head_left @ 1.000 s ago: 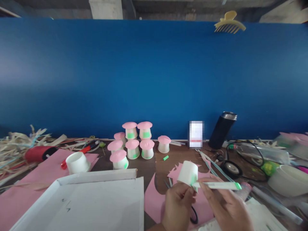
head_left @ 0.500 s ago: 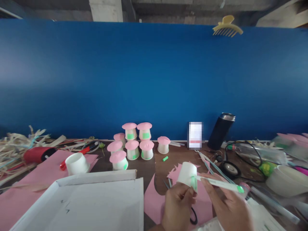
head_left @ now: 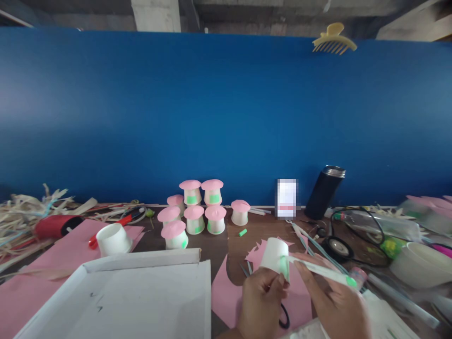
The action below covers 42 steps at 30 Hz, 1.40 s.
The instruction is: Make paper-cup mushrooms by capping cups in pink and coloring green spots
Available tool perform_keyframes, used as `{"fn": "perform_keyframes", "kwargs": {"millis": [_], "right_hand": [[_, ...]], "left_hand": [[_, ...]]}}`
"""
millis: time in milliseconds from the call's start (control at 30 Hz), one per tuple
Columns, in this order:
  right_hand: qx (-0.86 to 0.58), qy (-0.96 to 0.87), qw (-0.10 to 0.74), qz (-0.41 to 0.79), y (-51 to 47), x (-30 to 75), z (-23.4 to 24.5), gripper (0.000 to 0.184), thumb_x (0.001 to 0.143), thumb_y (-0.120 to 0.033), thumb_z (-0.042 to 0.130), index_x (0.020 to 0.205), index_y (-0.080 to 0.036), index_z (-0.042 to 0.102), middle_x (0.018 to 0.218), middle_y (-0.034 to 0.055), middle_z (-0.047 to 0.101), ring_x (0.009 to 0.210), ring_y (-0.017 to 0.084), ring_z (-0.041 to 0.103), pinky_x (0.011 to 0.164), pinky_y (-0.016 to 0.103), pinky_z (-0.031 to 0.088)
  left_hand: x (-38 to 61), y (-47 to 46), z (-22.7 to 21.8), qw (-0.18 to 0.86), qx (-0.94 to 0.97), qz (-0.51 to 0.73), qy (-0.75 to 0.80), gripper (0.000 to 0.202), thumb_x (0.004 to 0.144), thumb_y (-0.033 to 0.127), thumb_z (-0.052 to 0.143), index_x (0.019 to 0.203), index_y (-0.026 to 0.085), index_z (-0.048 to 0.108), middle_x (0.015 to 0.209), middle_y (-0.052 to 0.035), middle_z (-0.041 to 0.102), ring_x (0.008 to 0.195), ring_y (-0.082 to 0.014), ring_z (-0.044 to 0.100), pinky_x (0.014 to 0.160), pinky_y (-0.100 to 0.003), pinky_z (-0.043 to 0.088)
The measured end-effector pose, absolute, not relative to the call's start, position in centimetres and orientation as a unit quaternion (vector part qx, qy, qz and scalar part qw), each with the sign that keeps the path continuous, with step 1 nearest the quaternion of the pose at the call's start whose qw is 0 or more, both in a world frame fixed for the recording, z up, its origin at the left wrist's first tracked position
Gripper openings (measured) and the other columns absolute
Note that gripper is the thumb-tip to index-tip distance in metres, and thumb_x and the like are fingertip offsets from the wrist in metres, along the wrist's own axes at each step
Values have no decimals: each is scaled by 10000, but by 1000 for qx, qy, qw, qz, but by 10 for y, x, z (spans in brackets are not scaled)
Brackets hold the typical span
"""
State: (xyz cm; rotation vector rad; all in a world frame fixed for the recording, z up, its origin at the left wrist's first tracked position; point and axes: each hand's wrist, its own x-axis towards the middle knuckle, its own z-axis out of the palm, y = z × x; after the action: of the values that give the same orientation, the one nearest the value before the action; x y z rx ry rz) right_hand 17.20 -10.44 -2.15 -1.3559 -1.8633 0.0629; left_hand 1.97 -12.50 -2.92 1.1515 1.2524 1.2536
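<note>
My left hand (head_left: pixel 262 297) is closed on the rim of an upside-down white paper cup (head_left: pixel 274 252), tilted slightly. A green patch (head_left: pixel 284 267) marks the cup's right side. In my right hand (head_left: pixel 334 301) is a white marker with a green end (head_left: pixel 326 271), gripped like a pen, its tip at the patch. Under both hands lies cut pink paper (head_left: pixel 226 299). Scissors (head_left: pixel 284 318) rest on it, partly hidden by my left hand.
Several pink-topped cups (head_left: pixel 215 221) stand at the back, near a green marker cap (head_left: pixel 242 232). A white box lid (head_left: pixel 141 296) lies left, with another white cup (head_left: pixel 113 240) behind it. A black flask (head_left: pixel 323 193), cables and a plastic bottle (head_left: pixel 384 225) crowd the right.
The marker's rear end has shifted very slightly, with its tip still at the green patch. The cup and my left hand stay in place.
</note>
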Motion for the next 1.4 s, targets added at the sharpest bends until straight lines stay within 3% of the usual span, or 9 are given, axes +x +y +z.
{"fn": "perform_keyframes", "kwargs": {"millis": [100, 567, 733, 933, 1133, 1400], "right_hand": [[-544, -728, 416, 22, -105, 173, -23, 282, 833, -463, 539, 842, -254, 728, 835, 28, 753, 873, 231, 707, 699, 251, 567], [-487, -757, 435, 20, -104, 168, -25, 236, 867, -357, 535, 991, -224, 685, 1003, 42, 717, 970, 212, 660, 879, 316, 501], [-483, -754, 445, 27, -106, 167, -24, 225, 862, -365, 546, 965, -215, 678, 992, 53, 716, 950, 208, 662, 837, 301, 517], [-487, -761, 428, 33, -107, 168, -28, 215, 867, -370, 547, 966, -230, 675, 1009, 47, 715, 966, 216, 653, 861, 330, 506], [-438, -768, 466, -23, -100, 168, -31, 221, 856, -303, 571, 1063, -258, 637, 1038, 19, 699, 1002, 211, 626, 931, 377, 459], [-455, -779, 432, 28, -105, 166, -27, 164, 871, -328, 543, 977, -255, 644, 978, 27, 705, 952, 200, 646, 851, 336, 501]], "left_hand": [[19, -126, -29, 494, 469, 517, 518, 257, 796, 297, 546, 644, 162, 703, 652, -35, 630, 674, -170, 584, 644, -266, 417], [20, -115, -50, 631, 338, 563, 412, 358, 736, 472, 655, 712, 121, 719, 745, -74, 678, 734, -177, 619, 738, -313, 507], [22, -115, -49, 664, 287, 583, 370, 358, 690, 479, 710, 703, 122, 713, 731, -66, 668, 727, -158, 607, 751, -295, 494], [22, -115, -47, 672, 274, 590, 355, 334, 681, 460, 732, 726, 129, 726, 736, -60, 662, 727, -144, 594, 768, -282, 475], [22, -114, -49, 653, 304, 586, 372, 377, 707, 487, 698, 705, 111, 722, 729, -70, 655, 690, -142, 576, 713, -273, 464], [22, -112, -51, 644, 315, 586, 377, 339, 732, 456, 678, 677, 122, 706, 670, -40, 623, 643, -123, 533, 655, -247, 427]]}}
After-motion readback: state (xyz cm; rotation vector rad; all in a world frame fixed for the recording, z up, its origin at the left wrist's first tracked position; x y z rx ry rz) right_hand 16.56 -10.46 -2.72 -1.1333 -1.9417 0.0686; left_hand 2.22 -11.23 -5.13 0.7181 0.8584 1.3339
